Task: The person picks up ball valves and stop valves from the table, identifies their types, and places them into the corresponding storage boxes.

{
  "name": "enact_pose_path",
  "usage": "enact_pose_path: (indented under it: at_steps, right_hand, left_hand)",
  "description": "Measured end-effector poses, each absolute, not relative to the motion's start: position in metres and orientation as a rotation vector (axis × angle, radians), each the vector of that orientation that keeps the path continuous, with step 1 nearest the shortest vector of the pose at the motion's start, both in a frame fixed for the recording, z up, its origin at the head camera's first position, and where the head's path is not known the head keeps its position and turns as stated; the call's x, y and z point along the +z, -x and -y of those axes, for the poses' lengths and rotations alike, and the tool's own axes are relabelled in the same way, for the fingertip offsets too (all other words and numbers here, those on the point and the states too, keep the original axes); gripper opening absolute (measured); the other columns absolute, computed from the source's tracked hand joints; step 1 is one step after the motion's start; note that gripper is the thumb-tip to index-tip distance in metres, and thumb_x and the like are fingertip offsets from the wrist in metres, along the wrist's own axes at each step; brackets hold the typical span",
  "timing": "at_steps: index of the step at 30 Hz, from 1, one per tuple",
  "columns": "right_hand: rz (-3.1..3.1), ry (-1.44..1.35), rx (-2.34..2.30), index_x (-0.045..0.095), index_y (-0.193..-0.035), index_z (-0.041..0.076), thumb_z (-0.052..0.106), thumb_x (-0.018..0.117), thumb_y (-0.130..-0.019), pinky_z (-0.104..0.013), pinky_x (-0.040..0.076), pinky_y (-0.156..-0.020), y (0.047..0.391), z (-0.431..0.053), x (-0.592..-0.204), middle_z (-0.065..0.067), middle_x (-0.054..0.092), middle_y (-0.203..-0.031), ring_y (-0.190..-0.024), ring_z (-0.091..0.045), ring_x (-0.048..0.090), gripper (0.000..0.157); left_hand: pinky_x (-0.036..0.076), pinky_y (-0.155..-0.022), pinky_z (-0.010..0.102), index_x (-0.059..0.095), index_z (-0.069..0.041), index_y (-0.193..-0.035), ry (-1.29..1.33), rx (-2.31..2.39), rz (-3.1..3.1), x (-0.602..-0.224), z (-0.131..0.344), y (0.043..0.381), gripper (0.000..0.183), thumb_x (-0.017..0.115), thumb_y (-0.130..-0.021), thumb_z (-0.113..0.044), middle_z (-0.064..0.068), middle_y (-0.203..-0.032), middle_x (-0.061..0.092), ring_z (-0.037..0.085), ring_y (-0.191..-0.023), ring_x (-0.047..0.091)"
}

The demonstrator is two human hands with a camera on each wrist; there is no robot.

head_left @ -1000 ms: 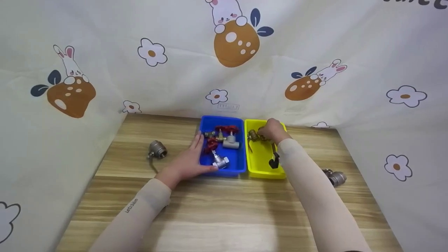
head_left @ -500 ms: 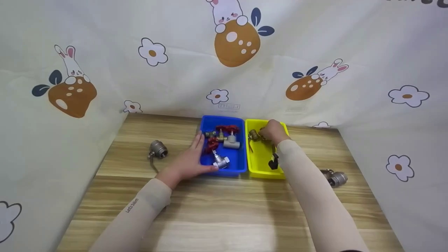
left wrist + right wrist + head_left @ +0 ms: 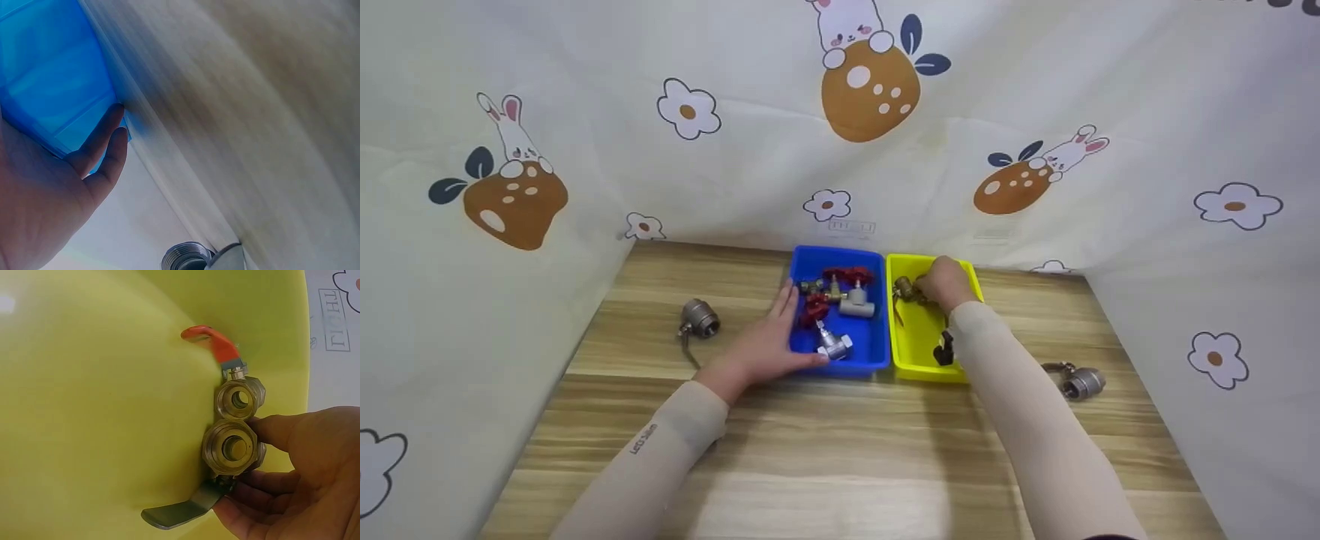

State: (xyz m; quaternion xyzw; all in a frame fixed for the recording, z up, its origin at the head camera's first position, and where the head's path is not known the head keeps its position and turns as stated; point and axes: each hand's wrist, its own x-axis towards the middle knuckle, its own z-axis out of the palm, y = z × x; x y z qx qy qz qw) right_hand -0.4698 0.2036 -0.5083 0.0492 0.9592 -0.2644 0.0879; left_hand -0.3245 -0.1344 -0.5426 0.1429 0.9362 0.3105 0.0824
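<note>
My right hand reaches into the yellow bin. In the right wrist view its thumb and fingers grip a brass ball valve with a dark lever, by the bin's end wall. Beside that valve, right against it, sits a smaller brass ball valve with a red lever. My left hand lies along the left side of the blue bin, fingers extended and thumb at the front rim. Inside the blue bin are several valves with red handwheels, including a silver one and a grey one.
A metal ball valve with a lever lies on the wooden table to the left. Another metal valve lies at the right, beyond my right forearm. A patterned cloth stands behind the bins and along both sides.
My right forearm and the dark lever in the yellow bin have shifted slightly left. The left hand stays on the blue bin, and the valves on the table have not moved.
</note>
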Motion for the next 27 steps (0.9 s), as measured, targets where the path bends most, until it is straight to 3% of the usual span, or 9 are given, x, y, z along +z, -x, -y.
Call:
enact_pose_path:
  at_steps: [6, 14, 23, 27]
  right_hand:
    - [-2.822, -0.183, -0.791, 0.065, -0.109, 0.0, 0.013, 0.071, -0.101, -0.033, 0.054, -0.072, 0.471, -0.203, -0.509, -0.011, 0.064, -0.098, -0.085, -0.026, 0.063, 0.017]
    - [-2.924, -0.087, -0.722, 0.064, -0.096, 0.001, 0.012, 0.069, -0.097, -0.033, 0.049, -0.067, 0.469, -0.204, -0.51, -0.01, 0.058, -0.088, -0.077, -0.026, 0.059, 0.012]
    - [-2.86, -0.097, -0.762, 0.063, -0.1, 0.001, 0.019, 0.069, -0.095, -0.033, 0.052, -0.064, 0.467, -0.212, -0.492, -0.011, 0.06, -0.089, -0.074, -0.025, 0.061, 0.02]
    - [-2.828, -0.109, -0.805, 0.062, -0.108, 0.0, 0.022, 0.069, -0.097, -0.035, 0.052, -0.069, 0.465, -0.217, -0.482, -0.013, 0.06, -0.095, -0.08, -0.027, 0.061, 0.027]
  left_hand:
    - [0.038, -0.124, 0.067, -0.001, -0.016, -0.179, -0.416, 0.936, -2.791, -0.543, 0.135, 0.324, 0.138, 0.077, -0.086, -0.083, 0.005, -0.186, -0.013, 0.052, -0.16, 0.033]
    - [0.042, -0.122, 0.066, 0.003, -0.008, -0.178, -0.462, 0.925, -2.815, -0.546, 0.135, 0.327, 0.138, 0.078, -0.087, -0.08, 0.009, -0.186, -0.011, 0.053, -0.156, 0.04]
    - [0.043, -0.119, 0.068, 0.001, -0.012, -0.179, -0.43, 0.925, -2.801, -0.545, 0.135, 0.326, 0.14, 0.076, -0.085, -0.084, 0.005, -0.186, -0.013, 0.054, -0.156, 0.04]
    - [0.043, -0.12, 0.068, 0.001, -0.012, -0.179, -0.426, 0.921, -2.796, -0.545, 0.135, 0.326, 0.14, 0.076, -0.085, -0.084, 0.004, -0.185, -0.013, 0.053, -0.156, 0.039]
